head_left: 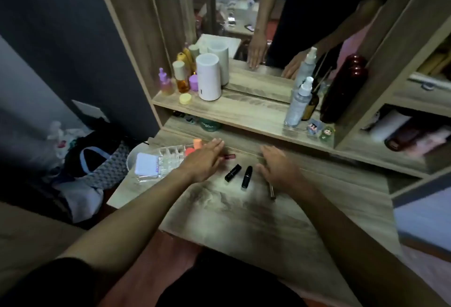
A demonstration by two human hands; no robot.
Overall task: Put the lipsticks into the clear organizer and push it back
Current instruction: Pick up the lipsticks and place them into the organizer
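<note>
Barely started: two black lipsticks [239,174] lie loose on the surface [244,221], right of the clear organizer [168,158]. Both hands, left hand [203,160] and right hand [278,165], are open, holding nothing.

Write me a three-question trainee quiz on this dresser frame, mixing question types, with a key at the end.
1. True or false: the two black lipsticks lie on the tabletop between the left hand and the right hand.
2. Which side of the tabletop holds the clear organizer? A) the person's left B) the person's right C) on the upper shelf
3. Fill in: the red lipstick lies partly under the ____ hand.

Key
1. True; both lie loose on the wood, neither hand gripping one.
2. A; it sits at the left edge, behind a white pad.
3. Left.
</note>
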